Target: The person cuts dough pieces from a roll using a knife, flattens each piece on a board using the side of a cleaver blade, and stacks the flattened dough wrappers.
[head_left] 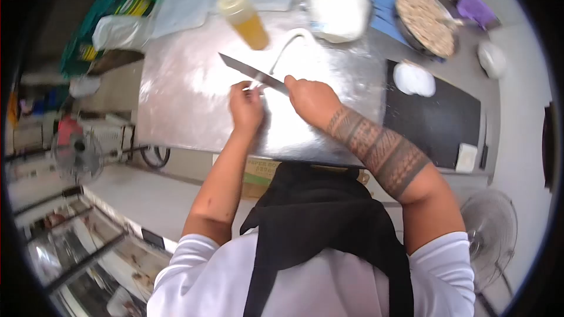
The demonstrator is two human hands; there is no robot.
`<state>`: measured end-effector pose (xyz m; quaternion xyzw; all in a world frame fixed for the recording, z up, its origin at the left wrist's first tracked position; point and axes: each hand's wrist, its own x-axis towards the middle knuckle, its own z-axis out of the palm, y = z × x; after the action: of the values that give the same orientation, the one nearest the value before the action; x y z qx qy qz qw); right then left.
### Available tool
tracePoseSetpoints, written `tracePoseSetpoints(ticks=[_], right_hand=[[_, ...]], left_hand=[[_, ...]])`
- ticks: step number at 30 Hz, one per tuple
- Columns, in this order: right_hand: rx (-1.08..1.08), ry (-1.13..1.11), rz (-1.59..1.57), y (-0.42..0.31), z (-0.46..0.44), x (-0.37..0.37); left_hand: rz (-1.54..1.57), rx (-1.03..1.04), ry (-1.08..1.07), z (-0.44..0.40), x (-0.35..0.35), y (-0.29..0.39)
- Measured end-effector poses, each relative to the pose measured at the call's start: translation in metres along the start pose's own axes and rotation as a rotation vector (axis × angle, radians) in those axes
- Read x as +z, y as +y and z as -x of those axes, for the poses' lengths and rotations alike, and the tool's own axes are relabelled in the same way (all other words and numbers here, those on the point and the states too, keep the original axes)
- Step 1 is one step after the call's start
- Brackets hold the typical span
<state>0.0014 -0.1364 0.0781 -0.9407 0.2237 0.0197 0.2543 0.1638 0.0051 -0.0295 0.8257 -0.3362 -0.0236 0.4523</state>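
Note:
My right hand (314, 101) is closed around the handle of a knife (244, 69), whose long blade points up and to the left over the metal table (176, 94). A thin white rope of what looks like dough (284, 48) curves across the tabletop and runs down to the blade. Just below the blade, my left hand (247, 108) has its fingers pinched at the rope's near end. The blade crosses the rope close to those fingertips. Whether it has cut through, I cannot tell.
Beyond the rope stand a squeeze bottle of yellow liquid (247, 22) and a large white mound (339, 3). To the right are a black board (432, 117) bearing a white lump (414, 79), and a bowl of beige pieces (424, 20). Clear trays (188, 3) lie at the back left.

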Motion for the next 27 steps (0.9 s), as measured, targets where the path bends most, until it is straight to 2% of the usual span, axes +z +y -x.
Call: tracePoseSetpoints(ticks=[1, 3, 4, 6, 8, 12, 14, 17, 18, 19, 21, 24, 27], right_hand=[[0.045, 0.042, -0.110, 0.004, 0.027, -0.013], [0.120, 0.271, -0.252, 0.030, 0.091, -0.015], [0.213, 0.354, -0.304, 0.045, 0.126, -0.015], [0.381, 0.515, -0.424, 0.074, 0.204, -0.009], [0.649, 0.490, -0.509, 0.103, 0.283, 0.007], [1.084, 0.648, -0.786, 0.117, 0.401, 0.046], [1.143, 0.726, -0.912, 0.126, 0.433, 0.069], [1.183, 0.866, -1.082, 0.126, 0.434, 0.080], [1.166, 0.853, -1.102, 0.135, 0.435, 0.090], [1.153, 0.842, -1.116, 0.146, 0.436, 0.101], [1.139, 0.820, -1.131, 0.160, 0.438, 0.110], [1.119, 0.764, -1.138, 0.166, 0.441, 0.100], [1.102, 0.732, -1.178, 0.170, 0.445, 0.097]], left_hand=[[-0.028, 0.076, -0.024, 0.003, -0.006, 0.003], [0.040, 0.178, -0.098, 0.012, -0.012, 0.014], [0.090, 0.172, -0.185, 0.018, -0.009, 0.021], [-0.021, 0.284, -0.265, 0.020, 0.006, 0.042], [-0.157, 0.414, -0.282, 0.010, 0.013, 0.034], [-0.267, 0.093, -0.253, -0.014, 0.004, 0.018], [-0.290, 0.082, -0.260, -0.011, 0.004, 0.009], [-0.294, 0.083, -0.221, -0.007, 0.011, -0.003], [-0.248, 0.034, -0.164, -0.008, 0.015, -0.005], [-0.265, -0.092, -0.200, -0.010, 0.011, 0.004], [-0.261, -0.117, -0.073, -0.006, 0.009, -0.007], [-0.308, -0.140, -0.017, 0.010, -0.023, -0.052], [-0.184, -0.212, -0.221, 0.034, -0.045, -0.040]])
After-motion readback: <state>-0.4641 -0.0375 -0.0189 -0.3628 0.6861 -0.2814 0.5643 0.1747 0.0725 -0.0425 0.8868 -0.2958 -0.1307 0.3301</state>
